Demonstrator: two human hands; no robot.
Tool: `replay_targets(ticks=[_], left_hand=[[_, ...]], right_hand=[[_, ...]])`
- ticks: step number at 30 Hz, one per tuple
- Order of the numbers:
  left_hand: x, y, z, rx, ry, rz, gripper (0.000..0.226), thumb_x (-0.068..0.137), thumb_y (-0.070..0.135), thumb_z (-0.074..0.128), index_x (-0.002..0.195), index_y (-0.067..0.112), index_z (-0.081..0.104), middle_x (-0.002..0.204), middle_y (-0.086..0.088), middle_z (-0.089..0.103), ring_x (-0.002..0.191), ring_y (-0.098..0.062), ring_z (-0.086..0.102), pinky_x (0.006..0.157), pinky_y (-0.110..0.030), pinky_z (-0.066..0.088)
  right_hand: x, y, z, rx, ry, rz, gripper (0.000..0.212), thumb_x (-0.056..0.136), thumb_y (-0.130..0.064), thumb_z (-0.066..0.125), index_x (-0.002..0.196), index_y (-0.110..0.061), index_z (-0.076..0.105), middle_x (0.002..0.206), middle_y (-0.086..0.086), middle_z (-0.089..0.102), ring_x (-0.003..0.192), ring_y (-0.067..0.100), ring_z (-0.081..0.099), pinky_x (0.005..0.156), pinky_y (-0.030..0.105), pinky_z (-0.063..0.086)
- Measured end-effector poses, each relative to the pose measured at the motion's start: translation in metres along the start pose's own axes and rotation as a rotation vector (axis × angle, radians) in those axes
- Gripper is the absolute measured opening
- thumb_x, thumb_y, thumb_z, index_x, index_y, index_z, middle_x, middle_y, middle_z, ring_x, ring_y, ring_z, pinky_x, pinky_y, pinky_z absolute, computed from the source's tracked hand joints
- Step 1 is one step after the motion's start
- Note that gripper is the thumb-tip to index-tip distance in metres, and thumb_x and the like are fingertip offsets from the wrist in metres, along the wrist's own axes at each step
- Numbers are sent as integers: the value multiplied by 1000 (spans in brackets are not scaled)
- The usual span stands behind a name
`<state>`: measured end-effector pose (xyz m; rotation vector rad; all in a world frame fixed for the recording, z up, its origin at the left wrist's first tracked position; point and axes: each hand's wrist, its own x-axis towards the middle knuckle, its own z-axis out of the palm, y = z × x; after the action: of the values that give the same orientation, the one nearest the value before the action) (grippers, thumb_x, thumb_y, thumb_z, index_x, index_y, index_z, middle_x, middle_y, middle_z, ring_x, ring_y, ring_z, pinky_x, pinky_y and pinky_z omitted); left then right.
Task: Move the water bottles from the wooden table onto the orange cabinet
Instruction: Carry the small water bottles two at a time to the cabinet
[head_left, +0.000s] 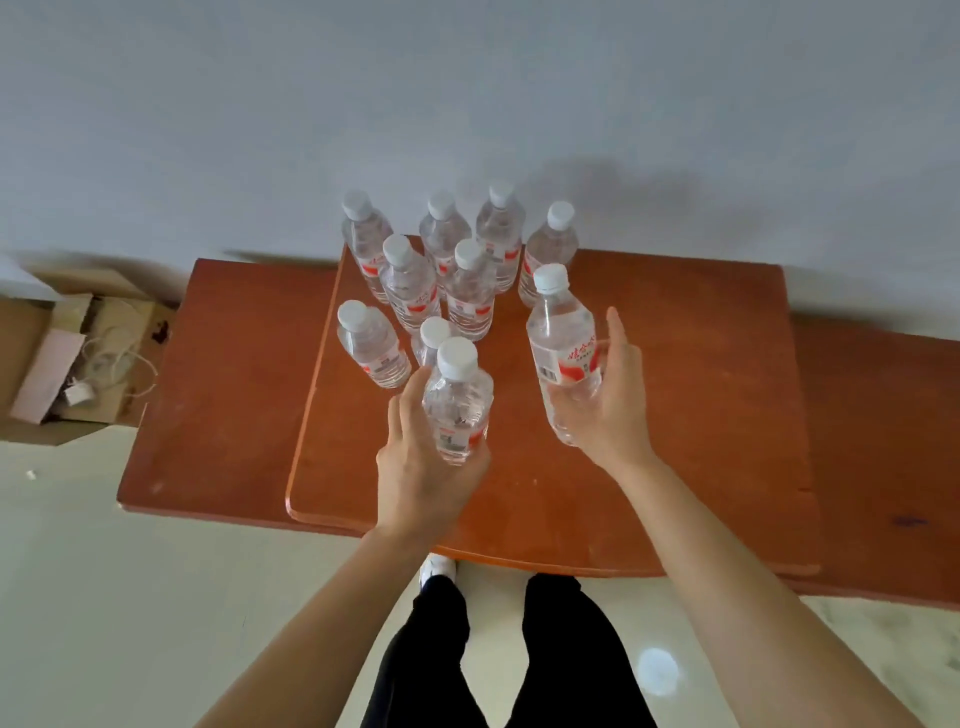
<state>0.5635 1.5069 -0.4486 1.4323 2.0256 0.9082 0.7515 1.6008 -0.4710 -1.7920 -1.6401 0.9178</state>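
Several clear water bottles with white caps and red-and-white labels stand upright on an orange-brown wooden top (675, 415), grouped at its far left part (470, 296). My left hand (421, 467) is wrapped around one bottle (457, 405) at the near edge of the group. My right hand (610, 400) holds another bottle (563, 353), tilted slightly and raised to the right of the group. The bases of both held bottles are hidden by my fingers, so I cannot tell whether they touch the top.
A lower, darker wooden surface (218, 389) extends left and right beneath the top. An open cardboard box (78, 364) with cables lies on the pale floor at the left. A grey wall stands behind. My legs and a white shoe (439, 569) are below.
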Motion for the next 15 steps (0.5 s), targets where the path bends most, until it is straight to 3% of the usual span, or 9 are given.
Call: replay_targets(ticks=[3,5,8,11,15], left_hand=[[11,-5,31,-1,11,-62,96,71,31,89,142,33,23,139,-2,49,109,-25,65,78,-37,57],[20,-10,56,-2,32,-118,95,71,30,89,139,33,24,135,-2,50,106,-28,65,79,-44,58],[26,-10,71,-33,66,-138,88,72,23,88,130,35,24,127,-5,54,100,-26,61,77,-37,51],[34,-14,91,-58,100,-187,82,74,20,88,125,37,25,122,-1,53,96,-12,53,77,-32,45],[34,-19,102,-22,68,-158,79,77,18,86,126,35,26,126,-9,56,99,-12,53,74,-15,41]], right_hand=[[41,12,12,13,-79,15,73,81,-41,83,144,-28,49,134,-4,48,110,0,46,88,5,39],[67,25,20,53,-103,37,71,78,-38,86,139,-24,51,127,-8,46,109,4,49,85,4,37],[86,29,27,119,-87,-32,74,73,-30,88,135,-26,48,126,-7,47,113,9,55,96,19,47],[106,44,42,178,-77,-50,72,69,-30,88,128,-28,47,128,-4,53,119,14,60,101,38,54],[111,56,55,133,-128,-47,76,68,-40,86,127,-33,40,132,-3,52,123,16,58,100,43,55]])
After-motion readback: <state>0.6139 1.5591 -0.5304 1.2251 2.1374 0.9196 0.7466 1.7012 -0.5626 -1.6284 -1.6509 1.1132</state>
